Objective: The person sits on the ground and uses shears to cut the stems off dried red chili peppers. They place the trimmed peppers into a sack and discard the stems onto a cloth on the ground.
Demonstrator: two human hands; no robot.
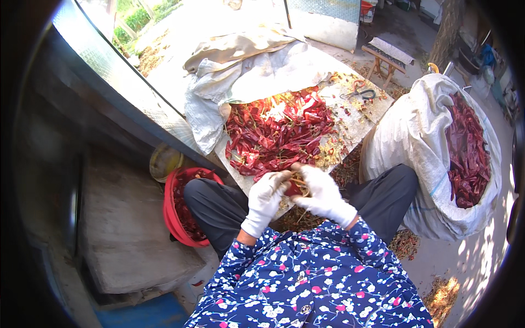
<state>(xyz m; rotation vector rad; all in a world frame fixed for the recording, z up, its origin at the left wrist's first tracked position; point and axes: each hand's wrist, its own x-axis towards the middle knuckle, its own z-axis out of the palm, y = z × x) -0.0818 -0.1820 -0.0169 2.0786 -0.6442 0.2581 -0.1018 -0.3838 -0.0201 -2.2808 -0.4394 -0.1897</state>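
Both my hands wear white gloves and meet at the near edge of a low table (352, 143). Between them is a dried red chili pepper (293, 189), with pale stem or seed bits beside it. My left hand (265, 199) has its fingertips on the chili's left side. My right hand (322, 192) curls round its right side, thumb and fingers bent towards it. Just beyond my hands lies a heap of dried red chilies (279, 131), partly under a white woven sack (262, 74). Scissors (361, 94) with red and black handles lie at the table's far right.
A large white woven sack (414, 123) full of dried chilies stands at my right. By my left knee are a red tub (169, 205) holding chilies and a yellowish bucket (158, 164). A small wooden stool (385, 57) stands beyond the table. Chili scraps (404, 244) litter the ground.
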